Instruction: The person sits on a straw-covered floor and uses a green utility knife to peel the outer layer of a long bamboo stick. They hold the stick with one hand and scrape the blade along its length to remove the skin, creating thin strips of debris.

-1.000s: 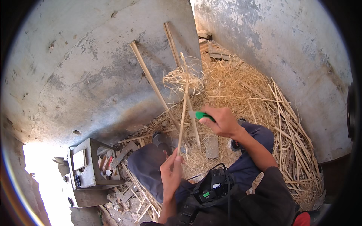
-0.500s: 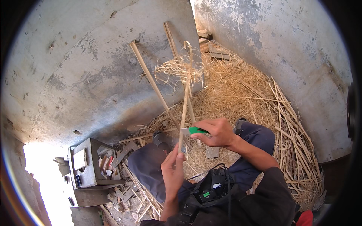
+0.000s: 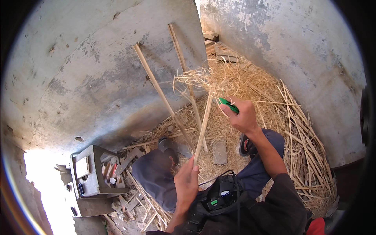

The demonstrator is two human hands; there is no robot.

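Note:
A pale split stick, looking like bamboo [image 3: 204, 129], slants up and away in front of me, with a tuft of thin curled shavings [image 3: 194, 77] at its far end. My left hand [image 3: 186, 183] is closed round its near end, above my lap. In my right hand [image 3: 245, 116] is a green-handled knife [image 3: 229, 105], gripped close to the stick's far end, just right of it. A thin shaving curls over the fingers there. The knife's blade is hard to make out among the shavings.
Two poles, a left one [image 3: 154, 82] and a right one [image 3: 180, 53], lean against the grey wall. Straw-like shavings [image 3: 239, 78] cover the floor ahead, and loose strips [image 3: 307, 160] lie along the right. A stool [image 3: 92, 172] lies at left. A black device with cables [image 3: 223, 192] sits at my lap.
My right hand and the knife have moved up and right along the stick to its far end. The stick has tilted rightward, and my left hand has shifted slightly right and down.

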